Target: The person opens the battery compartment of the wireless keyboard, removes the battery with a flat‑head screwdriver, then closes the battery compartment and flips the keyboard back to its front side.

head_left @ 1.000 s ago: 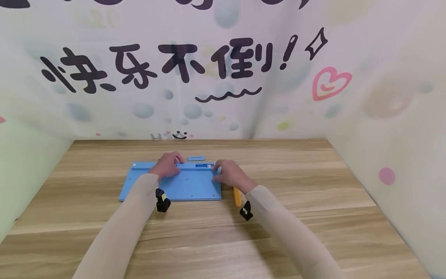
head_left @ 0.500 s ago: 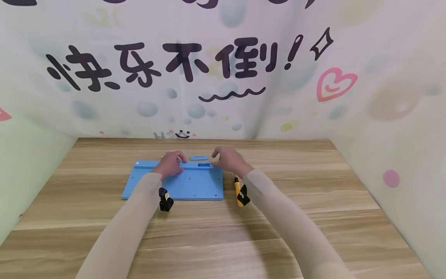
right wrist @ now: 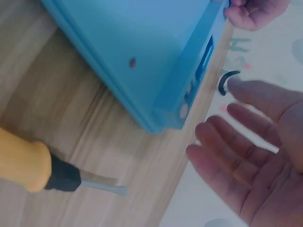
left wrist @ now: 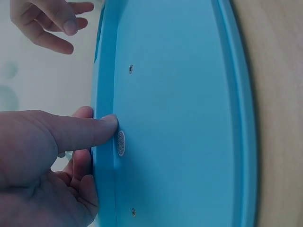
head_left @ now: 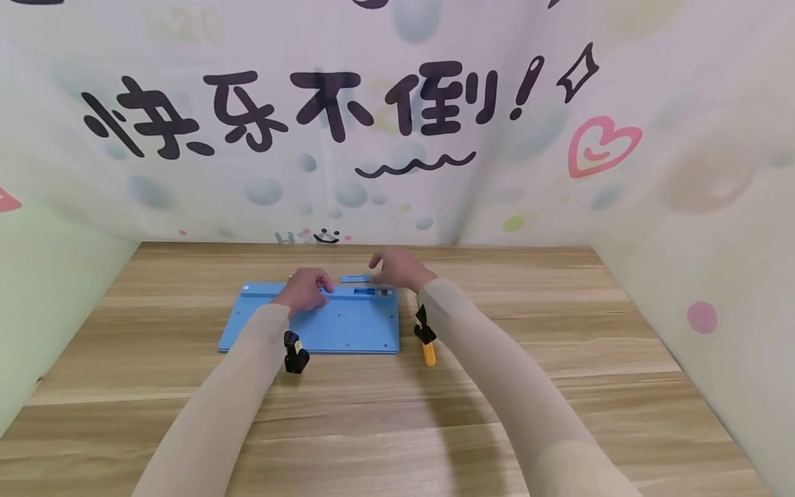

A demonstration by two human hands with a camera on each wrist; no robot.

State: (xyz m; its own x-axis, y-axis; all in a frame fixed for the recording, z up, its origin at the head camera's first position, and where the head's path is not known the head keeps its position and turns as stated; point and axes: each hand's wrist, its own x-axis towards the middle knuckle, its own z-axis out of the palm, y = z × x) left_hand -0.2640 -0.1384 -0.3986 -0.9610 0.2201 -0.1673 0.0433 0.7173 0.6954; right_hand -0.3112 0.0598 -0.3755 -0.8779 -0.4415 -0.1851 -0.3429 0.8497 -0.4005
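A blue keyboard lies face down on the table, with screws in its underside. Its raised rear bar has an uncovered battery compartment, also visible in the right wrist view. My left hand grips that bar, thumb on the near side and fingers behind. Just behind the keyboard is the small blue battery cover. My right hand hovers at the cover's right end; in the right wrist view its fingers are loosely bent with nothing between them.
A screwdriver with a yellow handle and a black collar lies right of the keyboard, under my right wrist. Its flat metal blade shows in the right wrist view. A printed cloth hangs behind the wooden table.
My right hand has moved from the keyboard's right rear corner, back and slightly left, towards the battery cover. My left hand keeps its hold on the keyboard.
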